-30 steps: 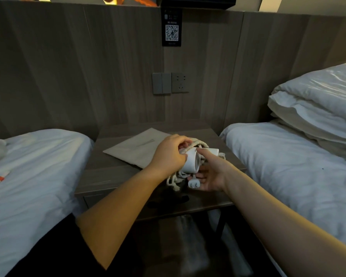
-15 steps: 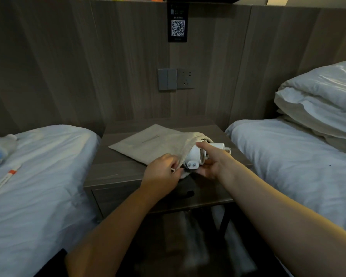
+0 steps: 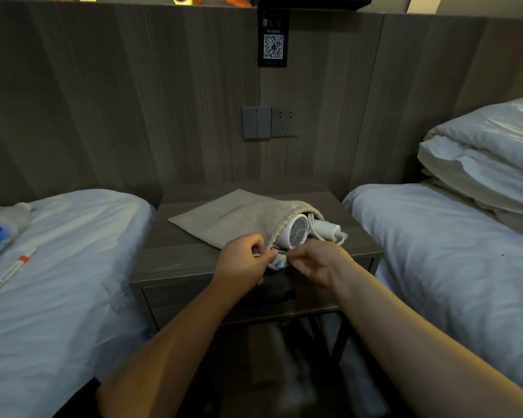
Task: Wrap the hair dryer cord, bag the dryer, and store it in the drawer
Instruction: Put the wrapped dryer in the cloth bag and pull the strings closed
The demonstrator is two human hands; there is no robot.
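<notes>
Left hand (image 3: 244,257) pinched on bag's near rim, fingers curled tight on cloth. Right hand (image 3: 317,260) pinching same rim just beside it, fingers narrow. Closed drawer (image 3: 194,300) below hands. Beige bag (image 3: 239,220) flat on nightstand (image 3: 175,260), mouth facing right. White hair dryer (image 3: 296,233) partly inside mouth, grille end and handle sticking out, cord (image 3: 320,238) looped beside handle. Wall socket (image 3: 283,122) behind. Beds either side.
</notes>
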